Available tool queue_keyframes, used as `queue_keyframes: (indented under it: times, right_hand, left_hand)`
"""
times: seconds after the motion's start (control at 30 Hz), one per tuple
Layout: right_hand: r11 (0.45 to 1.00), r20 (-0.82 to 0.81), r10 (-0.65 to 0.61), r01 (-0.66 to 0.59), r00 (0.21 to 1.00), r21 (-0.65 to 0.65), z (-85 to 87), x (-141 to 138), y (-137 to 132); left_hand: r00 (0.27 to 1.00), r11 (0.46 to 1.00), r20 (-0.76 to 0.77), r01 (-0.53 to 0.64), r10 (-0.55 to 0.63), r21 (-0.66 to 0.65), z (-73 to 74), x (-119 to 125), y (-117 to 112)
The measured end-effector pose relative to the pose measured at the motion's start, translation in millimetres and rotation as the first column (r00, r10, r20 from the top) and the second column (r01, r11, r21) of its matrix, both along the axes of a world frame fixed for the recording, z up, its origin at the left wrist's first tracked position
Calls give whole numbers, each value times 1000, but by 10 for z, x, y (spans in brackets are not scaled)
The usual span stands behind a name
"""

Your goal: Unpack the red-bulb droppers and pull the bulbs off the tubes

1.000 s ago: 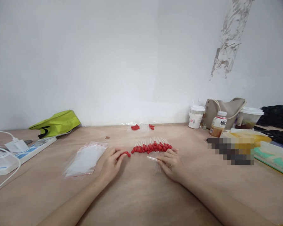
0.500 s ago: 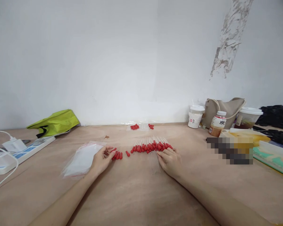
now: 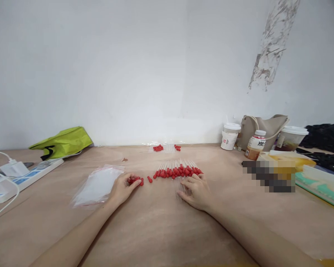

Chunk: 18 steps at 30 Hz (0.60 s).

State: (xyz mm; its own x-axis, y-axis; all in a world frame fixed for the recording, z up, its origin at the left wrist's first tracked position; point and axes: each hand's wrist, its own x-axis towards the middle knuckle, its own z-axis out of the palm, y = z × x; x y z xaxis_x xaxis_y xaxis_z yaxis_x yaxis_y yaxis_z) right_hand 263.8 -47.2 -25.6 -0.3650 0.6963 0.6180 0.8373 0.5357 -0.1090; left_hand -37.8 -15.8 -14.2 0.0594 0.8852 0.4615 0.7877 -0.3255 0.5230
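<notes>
My left hand (image 3: 121, 190) rests on the table with its fingers curled round several loose red rubber bulbs (image 3: 141, 181), partly hidden by the thumb. Just right of these, a single red bulb (image 3: 150, 179) lies apart. A row of droppers (image 3: 180, 171) lies side by side, red bulbs toward me and clear stems pointing to the wall. Below that row, my right hand (image 3: 199, 191) has bent fingers and thumb closed over thin clear dropper tubes (image 3: 179, 188); how many it grips is hidden.
Clear zip bags (image 3: 98, 187) lie left of my left hand. At the back sits a clear bag (image 3: 169, 148) with more red bulbs. A power strip (image 3: 41, 172) and green pouch (image 3: 68, 142) are left; a cup (image 3: 230, 137), bottle (image 3: 255, 144) and handbag (image 3: 263, 128) stand right.
My left hand has closed further over the loose bulbs, covering more of them. My right hand has drawn slightly back from the dropper row onto the clear tubes, with its thumb lower.
</notes>
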Motion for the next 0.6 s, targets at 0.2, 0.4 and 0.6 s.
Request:
queue_keyframes:
  times: [0.2,0.4,0.6]
  right_hand:
    - [999,32,27,-26,999,-20,34,5,-30]
    - [999,-14,28,-28,1000,16,38,22,-44]
    - [997,-147,-47,55,988,55,4,114,6]
  left_hand:
    - [995,999,-93,27,-24,33,11,-15,18]
    - [990,999,-135,48,-46,17,-11,-26,0]
    - [983,992,-185,22,2,123,97,102,5]
